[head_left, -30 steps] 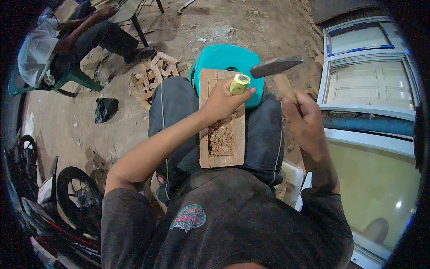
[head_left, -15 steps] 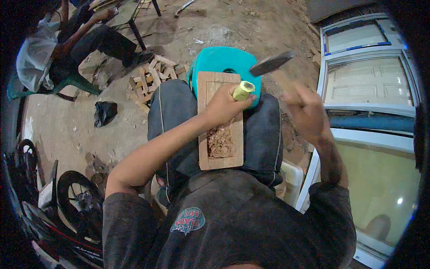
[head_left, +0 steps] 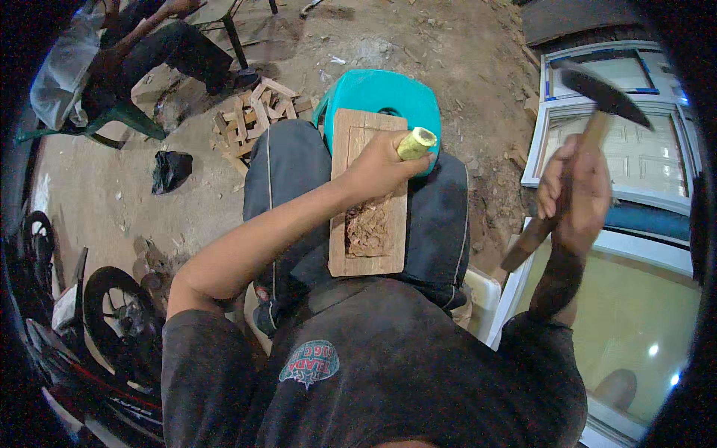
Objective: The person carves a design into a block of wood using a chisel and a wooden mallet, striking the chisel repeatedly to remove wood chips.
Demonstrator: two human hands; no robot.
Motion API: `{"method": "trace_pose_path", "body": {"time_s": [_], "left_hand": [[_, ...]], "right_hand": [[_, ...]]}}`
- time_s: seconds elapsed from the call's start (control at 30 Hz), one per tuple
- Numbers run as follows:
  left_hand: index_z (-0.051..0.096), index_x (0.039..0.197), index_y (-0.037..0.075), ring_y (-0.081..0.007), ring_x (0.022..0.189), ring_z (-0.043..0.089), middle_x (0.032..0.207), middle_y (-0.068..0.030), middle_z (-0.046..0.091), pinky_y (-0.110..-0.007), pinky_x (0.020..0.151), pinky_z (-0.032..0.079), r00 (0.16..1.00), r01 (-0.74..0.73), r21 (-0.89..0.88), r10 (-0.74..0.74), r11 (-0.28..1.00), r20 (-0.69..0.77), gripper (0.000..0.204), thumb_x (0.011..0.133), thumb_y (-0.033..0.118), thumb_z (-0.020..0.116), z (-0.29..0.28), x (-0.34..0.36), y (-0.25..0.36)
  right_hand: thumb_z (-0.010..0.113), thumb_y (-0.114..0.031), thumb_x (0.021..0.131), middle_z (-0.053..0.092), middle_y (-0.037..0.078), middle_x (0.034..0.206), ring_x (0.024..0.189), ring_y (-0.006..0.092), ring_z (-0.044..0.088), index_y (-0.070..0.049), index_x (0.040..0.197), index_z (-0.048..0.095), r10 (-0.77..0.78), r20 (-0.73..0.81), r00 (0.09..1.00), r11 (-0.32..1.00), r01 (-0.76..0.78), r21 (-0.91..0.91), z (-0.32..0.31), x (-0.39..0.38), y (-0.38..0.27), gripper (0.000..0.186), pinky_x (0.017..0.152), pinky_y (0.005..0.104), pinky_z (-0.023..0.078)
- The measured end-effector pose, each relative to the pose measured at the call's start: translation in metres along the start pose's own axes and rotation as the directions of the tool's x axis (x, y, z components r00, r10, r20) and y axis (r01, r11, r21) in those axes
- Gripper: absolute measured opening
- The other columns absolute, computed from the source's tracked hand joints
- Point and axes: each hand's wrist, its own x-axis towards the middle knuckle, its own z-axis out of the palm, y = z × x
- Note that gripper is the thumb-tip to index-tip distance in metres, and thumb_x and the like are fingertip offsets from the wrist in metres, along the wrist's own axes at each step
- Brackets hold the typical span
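Observation:
A light wooden board (head_left: 396, 239) lies lengthwise across my lap, its far end over a turquoise plastic stool (head_left: 418, 93). An outlined rectangle is cut into its face, and the near part is gouged out rough, with chips in it. My left hand (head_left: 377, 160) is closed around a yellow-handled chisel (head_left: 415, 143) above the middle of the board; the blade is hidden beneath the hand. Raised to the right, well apart from the chisel, my right hand (head_left: 579, 196) grips a hammer (head_left: 609, 98) by its wooden handle, the dark metal head up.
White-framed panels (head_left: 657, 254) lean close on my right. Wood offcuts (head_left: 250, 119) lie piled beyond my left knee, near a black plastic bag (head_left: 172, 171). A person (head_left: 160, 56) sits on a green chair (head_left: 123, 119) at the far left. A motorcycle (head_left: 112, 328) stands at the near left.
My right hand has swung the hammer up and outward to the right, away from the chisel. My left hand keeps its grip in nearly the same place on the board.

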Motion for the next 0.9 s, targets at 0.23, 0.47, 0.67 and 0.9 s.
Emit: {"method": "trace_pose_path", "body": {"time_s": [0.23, 0.47, 0.67, 0.9], "left_hand": [[0.064, 0.088, 0.001, -0.0088, 0.066, 0.051, 0.071, -0.0013, 0.059, -0.031, 0.063, 0.045, 1.0, -0.008, -0.032, 0.009, 0.999, 0.013, 0.024, 0.089, 0.024, 0.07, 0.004, 0.001, 0.003], [0.058, 0.083, 0.006, -0.0054, 0.064, 0.048, 0.07, 0.0051, 0.054, -0.027, 0.059, 0.042, 0.999, 0.017, 0.005, -0.017, 1.0, 0.031, 0.024, 0.091, 0.025, 0.071, -0.002, 0.006, -0.001], [0.057, 0.082, 0.007, -0.0066, 0.064, 0.047, 0.069, 0.005, 0.052, -0.029, 0.059, 0.042, 0.997, -0.052, 0.01, 0.052, 0.999, -0.054, 0.025, 0.091, 0.026, 0.071, 0.001, 0.007, -0.01], [0.057, 0.082, 0.008, -0.0066, 0.063, 0.046, 0.069, 0.0054, 0.052, -0.029, 0.058, 0.041, 1.0, -0.002, 0.026, 0.002, 1.0, 0.003, 0.025, 0.09, 0.026, 0.071, -0.002, 0.008, -0.005]], "right_hand": [[0.058, -0.032, 0.098, 0.054, 0.002, 0.069, 0.048, 0.0094, 0.046, -0.007, 0.092, 0.055, -0.005, 0.099, 0.995, 0.798, 0.064, -0.599, 0.014, -0.006, 0.056, 0.025, 0.038, 0.0222, 0.035], [0.055, -0.036, 0.099, 0.05, 0.004, 0.069, 0.053, 0.0127, 0.048, -0.005, 0.102, 0.051, -0.064, -0.022, 0.998, 0.989, 0.066, 0.129, -0.002, -0.01, 0.052, 0.031, 0.043, 0.0271, 0.039], [0.057, -0.037, 0.099, 0.052, 0.003, 0.07, 0.046, 0.0081, 0.045, -0.006, 0.099, 0.053, 0.021, 0.069, 0.997, 0.902, 0.011, -0.432, -0.002, 0.005, 0.048, 0.032, 0.04, 0.0225, 0.036], [0.056, -0.027, 0.099, 0.049, 0.0, 0.064, 0.047, 0.0079, 0.045, -0.008, 0.103, 0.054, -0.195, 0.083, 0.977, 0.924, 0.211, -0.319, 0.022, 0.001, 0.063, 0.019, 0.04, 0.0224, 0.036]]}}
